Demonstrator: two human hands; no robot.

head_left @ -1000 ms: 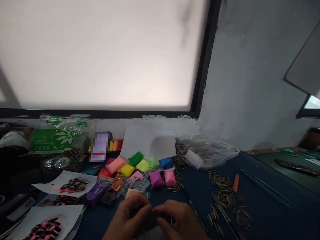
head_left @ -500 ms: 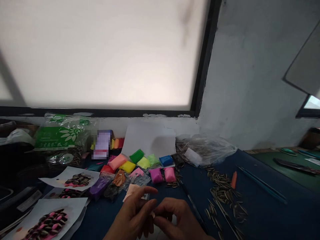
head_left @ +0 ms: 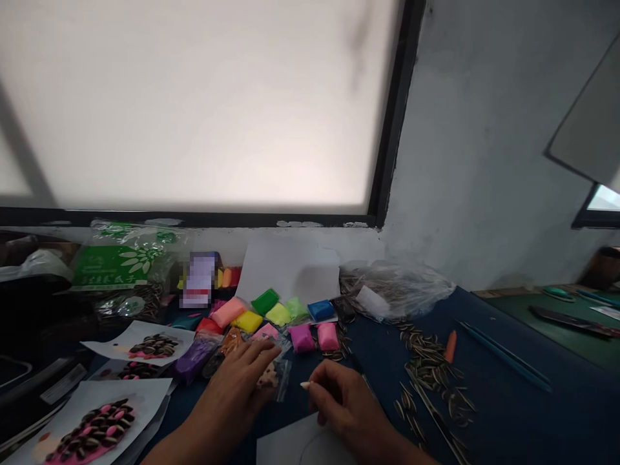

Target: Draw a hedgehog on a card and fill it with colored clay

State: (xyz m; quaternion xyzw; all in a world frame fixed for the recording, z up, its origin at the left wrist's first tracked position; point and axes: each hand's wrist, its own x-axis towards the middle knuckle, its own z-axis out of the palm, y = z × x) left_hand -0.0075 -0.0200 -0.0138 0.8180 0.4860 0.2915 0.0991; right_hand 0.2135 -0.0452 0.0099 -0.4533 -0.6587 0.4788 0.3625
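Observation:
My right hand (head_left: 346, 403) pinches a small pale, pointed piece of clay (head_left: 305, 385) between thumb and fingertips. Below it lies a white paper sheet (head_left: 285, 445) with a faint curved line. To the left, my left hand (head_left: 237, 381) reaches forward with fingers stretched, over an opened clear packet of peach clay (head_left: 267, 376). It partly covers this packet; whether the fingertips touch the clay I cannot tell. A brown clay packet (head_left: 231, 340) and a purple one (head_left: 194, 360) lie just beyond and left of it.
Sunflower seeds (head_left: 431, 361), tweezers (head_left: 433, 413), an orange stick (head_left: 451, 347) and blue tweezers (head_left: 506, 358) lie at right. Several coloured clay packets (head_left: 301, 338) stretch across the back. Seed-decorated sheets (head_left: 92, 426) are at left; a plastic bag (head_left: 397, 290) rests by the wall.
The hands, close together before, have parted. My left hand has moved left over the peach clay packet; my right keeps the small piece, now plainly visible. More of the paper shows.

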